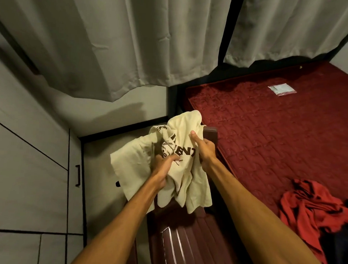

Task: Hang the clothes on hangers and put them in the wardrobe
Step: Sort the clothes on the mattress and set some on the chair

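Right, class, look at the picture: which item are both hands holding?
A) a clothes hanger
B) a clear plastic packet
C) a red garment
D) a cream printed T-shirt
D: the left hand and the right hand both grip the cream printed T-shirt, while the red garment lies untouched on the mattress.
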